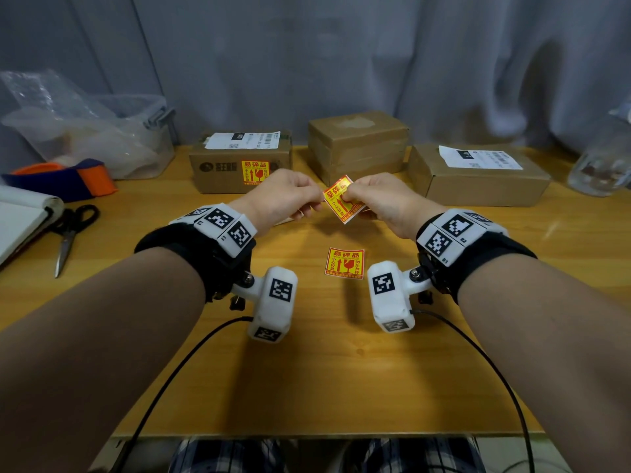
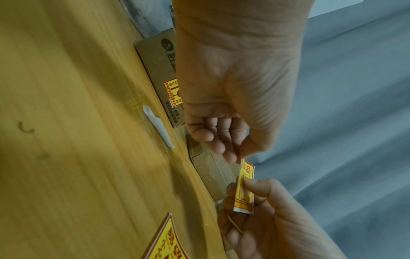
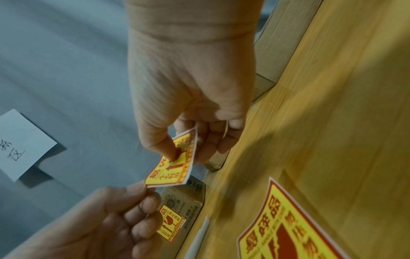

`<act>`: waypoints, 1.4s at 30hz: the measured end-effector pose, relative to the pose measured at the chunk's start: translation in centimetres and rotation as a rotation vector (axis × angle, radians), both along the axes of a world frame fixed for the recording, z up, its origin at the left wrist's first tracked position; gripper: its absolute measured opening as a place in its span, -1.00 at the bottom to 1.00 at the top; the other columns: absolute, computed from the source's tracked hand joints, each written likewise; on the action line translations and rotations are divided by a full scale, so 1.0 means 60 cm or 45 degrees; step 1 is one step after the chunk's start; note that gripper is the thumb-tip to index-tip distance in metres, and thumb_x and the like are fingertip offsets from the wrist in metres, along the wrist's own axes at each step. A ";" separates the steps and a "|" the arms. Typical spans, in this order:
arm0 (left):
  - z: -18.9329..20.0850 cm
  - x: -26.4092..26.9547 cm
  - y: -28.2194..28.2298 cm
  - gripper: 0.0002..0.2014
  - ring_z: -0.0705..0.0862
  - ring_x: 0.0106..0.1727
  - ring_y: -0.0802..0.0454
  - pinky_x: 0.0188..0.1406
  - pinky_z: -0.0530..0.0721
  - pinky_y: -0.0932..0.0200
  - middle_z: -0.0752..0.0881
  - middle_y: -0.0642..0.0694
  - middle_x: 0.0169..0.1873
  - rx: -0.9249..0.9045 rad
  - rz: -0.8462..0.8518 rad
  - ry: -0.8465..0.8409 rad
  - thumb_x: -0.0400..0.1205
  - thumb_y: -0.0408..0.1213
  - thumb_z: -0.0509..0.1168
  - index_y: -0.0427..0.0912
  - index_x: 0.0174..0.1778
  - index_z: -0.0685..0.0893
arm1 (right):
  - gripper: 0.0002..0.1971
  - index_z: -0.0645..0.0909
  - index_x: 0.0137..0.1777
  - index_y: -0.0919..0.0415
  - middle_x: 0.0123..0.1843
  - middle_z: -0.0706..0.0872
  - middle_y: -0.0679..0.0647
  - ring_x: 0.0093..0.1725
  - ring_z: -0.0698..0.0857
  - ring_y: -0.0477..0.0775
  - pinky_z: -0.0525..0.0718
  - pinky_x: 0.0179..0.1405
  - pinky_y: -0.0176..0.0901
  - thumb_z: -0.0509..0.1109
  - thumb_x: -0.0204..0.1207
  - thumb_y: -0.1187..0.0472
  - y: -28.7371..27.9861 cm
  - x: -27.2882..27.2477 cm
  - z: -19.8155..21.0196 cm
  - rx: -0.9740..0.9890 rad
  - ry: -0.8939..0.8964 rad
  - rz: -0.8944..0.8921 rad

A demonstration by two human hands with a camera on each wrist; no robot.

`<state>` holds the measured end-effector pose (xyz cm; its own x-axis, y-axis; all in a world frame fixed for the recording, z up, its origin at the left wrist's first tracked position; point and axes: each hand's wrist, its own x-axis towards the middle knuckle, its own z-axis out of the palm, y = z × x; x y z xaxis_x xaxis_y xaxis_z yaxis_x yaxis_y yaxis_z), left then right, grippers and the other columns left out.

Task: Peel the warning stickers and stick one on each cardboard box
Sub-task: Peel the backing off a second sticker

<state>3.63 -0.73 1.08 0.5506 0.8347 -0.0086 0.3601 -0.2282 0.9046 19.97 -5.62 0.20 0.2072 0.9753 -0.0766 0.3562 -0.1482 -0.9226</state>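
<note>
From the head view I see both hands raised above the wooden table (image 1: 341, 370), meeting over its middle. The left hand (image 1: 280, 199) and right hand (image 1: 382, 203) each pinch the held sticker (image 1: 342, 199), which is yellow and red and tilted, in front of the middle box (image 1: 358, 145). A second sticker (image 1: 345, 263) lies flat on the table nearer me, between the two wrist cameras. Three cardboard boxes stand in a row at the far edge: the left box (image 1: 239, 165) already carries a stuck sticker (image 1: 255, 171) on its front face; the middle box and the right box (image 1: 478, 175) show none. Scissors (image 1: 70, 233), a notebook (image 1: 20, 220) and a clear plastic tub (image 1: 102, 141) sit at the left.

The left wrist view adds what the head view hides: my left thumb and forefinger (image 2: 230, 156) press together on the sticker's top corner, the other fingers loosely curled, while the right thumb (image 2: 255, 185) lies on the printed face with fingers behind. It also shows a white paper strip (image 2: 157, 126) on the table beside the left box.

The right wrist view shows the sticker's printed face bent, its white edge visible, and a white note (image 3: 22, 145) pinned on the grey curtain (image 3: 66, 70).
</note>
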 end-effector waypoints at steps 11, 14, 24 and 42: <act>-0.014 -0.006 0.008 -0.90 0.58 -0.42 0.18 -0.48 0.58 0.42 0.69 -0.07 -0.35 -0.047 0.107 -0.165 0.63 -0.39 0.25 -0.20 -0.18 0.63 | -0.70 0.58 0.00 0.04 0.10 0.50 0.03 0.11 0.47 -0.05 0.45 0.15 -0.26 0.58 0.32 0.17 0.017 0.009 -0.007 0.510 -0.448 -0.326; -0.015 -0.002 0.007 -0.88 0.59 -0.40 0.16 -0.39 0.61 0.37 0.67 -0.08 -0.36 -0.041 0.111 -0.247 0.62 -0.41 0.26 -0.18 -0.23 0.61 | -0.92 0.72 -0.15 0.23 -0.17 0.62 0.08 -0.24 0.53 -0.13 0.53 -0.18 -0.37 0.55 0.37 0.30 0.014 -0.007 0.002 0.610 -0.320 -0.133; -0.016 0.008 0.003 -0.89 0.69 -0.33 0.20 -0.27 0.69 0.40 0.75 -0.09 -0.30 -0.024 0.006 -0.320 0.63 -0.37 0.28 -0.32 -0.09 0.69 | -0.85 0.71 0.04 0.42 -0.14 0.75 0.25 -0.24 0.74 0.05 0.73 -0.27 -0.34 0.41 0.50 0.42 0.013 -0.023 -0.007 0.526 0.093 -0.018; -0.021 0.003 0.006 -0.91 0.70 -0.33 0.17 -0.26 0.70 0.37 0.75 -0.13 -0.29 -0.068 0.023 -0.360 0.62 -0.36 0.30 -0.27 -0.15 0.69 | -0.84 0.69 0.06 0.48 -0.21 0.74 0.20 -0.26 0.72 0.03 0.74 -0.28 -0.33 0.39 0.52 0.43 0.012 -0.030 -0.016 0.462 0.310 0.008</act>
